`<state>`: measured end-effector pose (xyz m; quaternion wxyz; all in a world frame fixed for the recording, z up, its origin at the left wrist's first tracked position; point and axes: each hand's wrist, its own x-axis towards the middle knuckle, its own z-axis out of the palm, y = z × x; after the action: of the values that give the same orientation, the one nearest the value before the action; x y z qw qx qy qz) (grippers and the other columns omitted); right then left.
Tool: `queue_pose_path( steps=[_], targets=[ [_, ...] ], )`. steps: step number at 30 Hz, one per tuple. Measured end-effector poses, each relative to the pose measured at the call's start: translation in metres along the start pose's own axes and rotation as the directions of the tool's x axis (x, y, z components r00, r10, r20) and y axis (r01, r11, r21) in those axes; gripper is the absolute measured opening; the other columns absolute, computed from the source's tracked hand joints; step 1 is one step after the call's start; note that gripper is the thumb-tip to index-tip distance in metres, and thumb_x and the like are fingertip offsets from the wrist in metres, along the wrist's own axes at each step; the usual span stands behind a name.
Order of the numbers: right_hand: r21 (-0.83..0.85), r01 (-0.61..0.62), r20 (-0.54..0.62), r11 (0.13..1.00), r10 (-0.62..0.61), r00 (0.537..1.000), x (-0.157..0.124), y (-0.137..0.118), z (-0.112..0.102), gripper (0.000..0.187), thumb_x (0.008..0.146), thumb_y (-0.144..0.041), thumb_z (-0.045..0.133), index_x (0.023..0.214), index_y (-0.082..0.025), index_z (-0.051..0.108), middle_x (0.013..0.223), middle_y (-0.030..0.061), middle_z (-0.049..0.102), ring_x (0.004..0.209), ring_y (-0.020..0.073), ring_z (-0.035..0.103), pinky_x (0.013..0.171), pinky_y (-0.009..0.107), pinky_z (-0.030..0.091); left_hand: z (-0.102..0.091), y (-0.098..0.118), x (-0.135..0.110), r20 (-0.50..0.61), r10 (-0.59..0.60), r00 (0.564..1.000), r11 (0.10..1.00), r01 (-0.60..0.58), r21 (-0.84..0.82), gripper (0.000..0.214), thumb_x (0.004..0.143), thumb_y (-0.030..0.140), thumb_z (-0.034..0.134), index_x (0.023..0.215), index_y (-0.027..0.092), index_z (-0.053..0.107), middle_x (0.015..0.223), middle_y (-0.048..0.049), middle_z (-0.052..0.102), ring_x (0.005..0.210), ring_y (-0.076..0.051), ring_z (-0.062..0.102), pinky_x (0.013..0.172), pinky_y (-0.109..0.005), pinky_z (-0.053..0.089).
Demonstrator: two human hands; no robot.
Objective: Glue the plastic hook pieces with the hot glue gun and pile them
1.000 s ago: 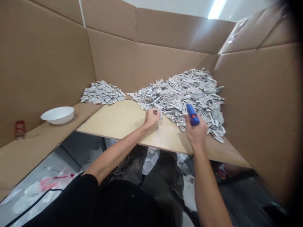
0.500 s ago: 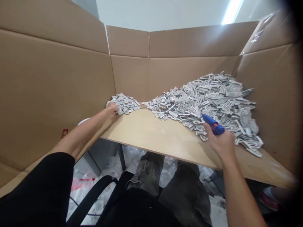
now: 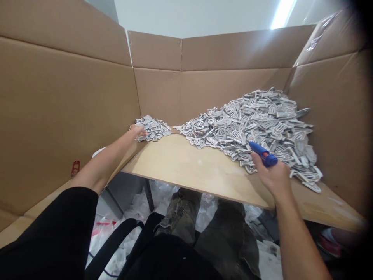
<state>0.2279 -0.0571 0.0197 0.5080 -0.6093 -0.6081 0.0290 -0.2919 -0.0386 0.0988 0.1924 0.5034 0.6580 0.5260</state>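
My left hand (image 3: 137, 130) reaches to the left edge of a small pile of pale grey flat pieces (image 3: 155, 128) at the back left of the table. Its fingers look slightly spread against the pile, and no piece clearly sits between them. My right hand (image 3: 275, 175) is closed around a blue hand tool (image 3: 258, 149) with a tapered tip and a small red part. That tip points up and left, in front of a large heap of white-grey plastic pieces (image 3: 247, 116) with slotted, rounded shapes.
Tall cardboard walls (image 3: 233, 85) surround the wooden table (image 3: 180, 163) on the left, back and right. A red piece (image 3: 75, 168) is by the left wall. Clear plastic bags (image 3: 166, 194) lie below the table. Part of another person's shoe (image 3: 329, 245) shows at lower right.
My left hand's fingers look more spread at the small pile than before. My right hand keeps the blue tool in nearly the same place. The view has shifted slightly.
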Motion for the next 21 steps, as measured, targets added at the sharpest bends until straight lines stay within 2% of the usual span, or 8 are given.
queue_pose_path(
  steps=[3,5,7,9,11,14,17,21],
  targets=[
    [0.003,-0.010,0.005,1.000,0.010,1.000,-0.001,-0.002,-0.003,0.052,0.080,-0.073,0.063,0.060,-0.026,0.051,0.051,0.0016,0.048,0.058,0.0207,0.049,0.062,0.036,0.037,0.027,0.000,0.017,0.046,-0.105,0.993,0.953,0.087,0.289,0.041,0.093,0.044,0.071,0.068,0.015,0.056,0.053,0.0014,0.048,0.074,-0.017,0.051,0.083,-0.035,0.043],
    [0.014,-0.010,0.016,1.000,0.009,1.000,-0.003,-0.005,-0.002,0.050,0.082,-0.071,0.062,0.064,-0.025,0.054,0.054,0.0020,0.050,0.060,0.0211,0.050,0.063,0.035,0.038,0.052,-0.001,0.018,0.069,-0.023,0.997,0.923,-0.005,0.384,0.032,0.093,0.032,0.068,0.068,0.014,0.060,0.053,0.0008,0.049,0.073,-0.017,0.051,0.080,-0.033,0.041],
    [0.017,-0.002,0.052,1.000,0.001,0.999,-0.004,-0.008,0.000,0.048,0.085,-0.069,0.061,0.070,-0.023,0.057,0.058,0.0032,0.055,0.062,0.0216,0.052,0.064,0.035,0.039,0.084,-0.001,0.010,0.192,0.086,0.978,0.913,-0.154,0.379,0.025,0.090,0.028,0.068,0.069,0.014,0.064,0.058,-0.0005,0.056,0.072,-0.017,0.052,0.077,-0.030,0.041],
    [-0.001,0.034,0.111,0.999,-0.034,0.993,-0.007,-0.010,0.004,0.045,0.087,-0.066,0.060,0.079,-0.022,0.060,0.065,0.0043,0.060,0.064,0.0219,0.053,0.065,0.034,0.039,0.117,0.002,-0.006,0.402,0.172,0.899,0.902,-0.308,0.302,0.019,0.083,0.030,0.073,0.075,0.014,0.070,0.068,-0.0025,0.066,0.072,-0.017,0.057,0.073,-0.028,0.042],
    [-0.037,0.068,0.200,0.997,-0.060,0.978,-0.010,-0.011,0.008,0.038,0.088,-0.060,0.060,0.085,-0.022,0.061,0.071,0.0057,0.064,0.067,0.0226,0.055,0.067,0.033,0.039,0.150,0.005,-0.026,0.604,0.228,0.764,0.889,-0.416,0.190,0.024,0.077,0.036,0.079,0.084,0.014,0.075,0.079,-0.0045,0.073,0.073,-0.018,0.062,0.070,-0.027,0.044],
    [-0.074,0.093,0.284,0.993,-0.069,0.956,-0.014,-0.012,0.014,0.025,0.088,-0.048,0.061,0.088,-0.023,0.059,0.078,0.0071,0.067,0.071,0.0239,0.058,0.070,0.033,0.040,0.191,0.010,-0.053,0.742,0.272,0.612,0.880,-0.471,0.066,0.037,0.069,0.042,0.085,0.091,0.014,0.077,0.085,-0.0067,0.076,0.072,-0.019,0.064,0.066,-0.028,0.046],
    [-0.049,0.123,0.324,0.991,-0.101,0.941,-0.018,-0.014,0.017,0.019,0.089,-0.042,0.059,0.090,-0.023,0.059,0.083,0.0079,0.069,0.076,0.0253,0.061,0.072,0.033,0.041,0.219,0.012,-0.067,0.767,0.291,0.572,0.887,-0.462,0.008,0.037,0.062,0.038,0.090,0.087,0.014,0.077,0.083,-0.0057,0.075,0.071,-0.018,0.063,0.066,-0.027,0.047],
    [-0.026,0.133,0.337,0.991,-0.117,0.934,-0.018,-0.017,0.019,0.015,0.087,-0.038,0.061,0.090,-0.023,0.058,0.085,0.0074,0.070,0.076,0.0251,0.060,0.073,0.033,0.041,0.240,0.013,-0.074,0.807,0.248,0.536,0.908,-0.420,0.000,0.018,0.068,0.030,0.083,0.071,0.015,0.073,0.069,-0.0036,0.071,0.063,-0.016,0.060,0.063,-0.027,0.045]
  ],
)
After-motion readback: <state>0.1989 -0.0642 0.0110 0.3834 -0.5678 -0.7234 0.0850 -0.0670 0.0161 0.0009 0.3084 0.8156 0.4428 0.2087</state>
